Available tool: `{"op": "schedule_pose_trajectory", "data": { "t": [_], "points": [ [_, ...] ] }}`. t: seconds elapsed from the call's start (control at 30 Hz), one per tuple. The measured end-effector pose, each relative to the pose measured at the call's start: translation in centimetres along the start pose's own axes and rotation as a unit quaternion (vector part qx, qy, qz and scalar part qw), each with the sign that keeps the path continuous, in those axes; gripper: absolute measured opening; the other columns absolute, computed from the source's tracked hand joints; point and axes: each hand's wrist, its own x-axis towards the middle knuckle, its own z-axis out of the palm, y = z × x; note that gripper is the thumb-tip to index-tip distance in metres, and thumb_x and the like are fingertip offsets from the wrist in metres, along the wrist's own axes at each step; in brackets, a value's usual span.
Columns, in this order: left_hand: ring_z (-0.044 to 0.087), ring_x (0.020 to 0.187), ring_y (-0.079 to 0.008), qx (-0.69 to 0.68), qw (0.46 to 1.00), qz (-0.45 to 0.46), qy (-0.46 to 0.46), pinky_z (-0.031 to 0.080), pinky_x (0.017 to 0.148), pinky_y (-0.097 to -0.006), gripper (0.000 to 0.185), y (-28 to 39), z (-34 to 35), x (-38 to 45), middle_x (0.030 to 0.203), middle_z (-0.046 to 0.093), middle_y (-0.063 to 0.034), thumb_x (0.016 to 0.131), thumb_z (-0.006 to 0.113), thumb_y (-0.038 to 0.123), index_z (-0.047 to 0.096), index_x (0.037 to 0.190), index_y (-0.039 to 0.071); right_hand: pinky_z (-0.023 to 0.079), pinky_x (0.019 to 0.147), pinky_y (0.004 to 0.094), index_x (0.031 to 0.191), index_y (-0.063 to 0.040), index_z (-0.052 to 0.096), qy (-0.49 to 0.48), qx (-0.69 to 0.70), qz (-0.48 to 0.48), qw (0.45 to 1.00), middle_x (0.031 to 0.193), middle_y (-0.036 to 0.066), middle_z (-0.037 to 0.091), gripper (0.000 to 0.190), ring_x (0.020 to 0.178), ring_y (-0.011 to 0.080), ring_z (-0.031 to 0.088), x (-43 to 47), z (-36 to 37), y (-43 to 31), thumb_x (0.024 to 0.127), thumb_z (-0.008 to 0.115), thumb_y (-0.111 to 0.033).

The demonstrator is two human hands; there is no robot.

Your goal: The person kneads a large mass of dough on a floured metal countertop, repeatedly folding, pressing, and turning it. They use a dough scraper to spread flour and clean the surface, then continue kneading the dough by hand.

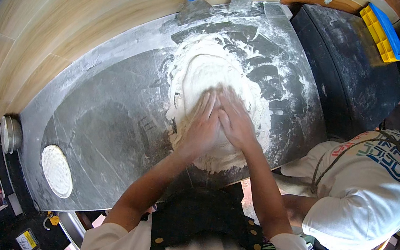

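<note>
A round, flattened piece of dough lies in a thick bed of white flour on the dark stone worktop. Both of my hands press down on its near part, side by side, with the fingers stretched out flat. My left hand is angled towards the far side, its fingertips blurred. Beside it, my right hand leans inward so that the two almost meet or touch at the thumbs. Neither hand grips anything. Flour coats the fingers, and the dough under the palms is hidden.
A flat dough disc lies near the worktop's left end. Along the tiled wall stand a blue-handled scraper and a second scraper. At right are a black cabinet, a yellow-and-blue bin and a co-worker standing close.
</note>
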Motion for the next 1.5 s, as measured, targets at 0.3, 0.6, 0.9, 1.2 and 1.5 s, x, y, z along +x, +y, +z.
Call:
{"op": "schedule_pose_trajectory", "data": {
  "t": [0.3,0.6,0.9,1.2,1.5],
  "points": [
    [0.019,0.166,-0.0434,-0.08,0.993,-0.086,-0.033,0.015,0.136,-0.0573,0.063,-2.7,1.5,0.3,0.177,0.022,-0.0291,0.11,0.044,0.017,0.03,0.166,-0.011,0.01,0.135,0.0641,0.174,-0.013,0.031,-0.141,-0.176,0.052,0.973,0.184,0.013,0.016,0.086,0.169,0.0405,0.009,3.1,2.0,0.4,0.11,0.035,-0.071],
    [0.015,0.168,-0.0416,0.001,0.997,-0.07,-0.032,0.014,0.137,-0.0538,0.068,-6.2,1.4,3.1,0.178,0.02,-0.0282,0.111,0.046,0.021,0.027,0.168,-0.009,0.011,0.133,0.0657,0.174,-0.014,0.031,-0.088,-0.166,0.005,0.982,0.183,0.013,0.019,0.08,0.169,0.0416,0.013,5.9,3.1,2.2,0.111,0.041,-0.064],
    [0.021,0.166,-0.041,0.021,0.998,-0.057,0.004,0.015,0.136,-0.0539,0.064,-7.5,1.3,5.2,0.177,0.028,-0.0255,0.112,0.045,0.021,0.031,0.166,-0.009,0.012,0.133,0.0668,0.174,-0.021,0.031,-0.076,-0.179,-0.008,0.981,0.183,0.01,0.02,0.077,0.168,0.0404,0.014,8.4,3.0,3.4,0.111,0.041,-0.064],
    [0.026,0.163,-0.0453,-0.008,0.999,-0.027,-0.022,0.018,0.136,-0.0528,0.059,-9.7,-0.7,5.6,0.175,0.03,-0.0276,0.114,0.044,0.019,0.033,0.167,-0.007,0.008,0.135,0.0649,0.176,-0.022,0.026,-0.092,-0.211,-0.027,0.973,0.185,0.007,0.014,0.084,0.169,0.0388,0.01,10.4,2.6,2.9,0.11,0.033,-0.073],
    [0.022,0.166,-0.0446,-0.135,0.96,-0.201,0.143,0.023,0.134,-0.05,0.054,-11.2,-4.5,-1.4,0.175,0.036,-0.0231,0.117,0.034,0.019,0.04,0.167,-0.002,0.004,0.134,0.0681,0.175,-0.013,0.026,-0.089,-0.166,-0.06,0.98,0.184,0.011,0.017,0.092,0.17,0.0379,0.008,8.6,7.5,-2.1,0.107,0.04,-0.074]
  ]
}}
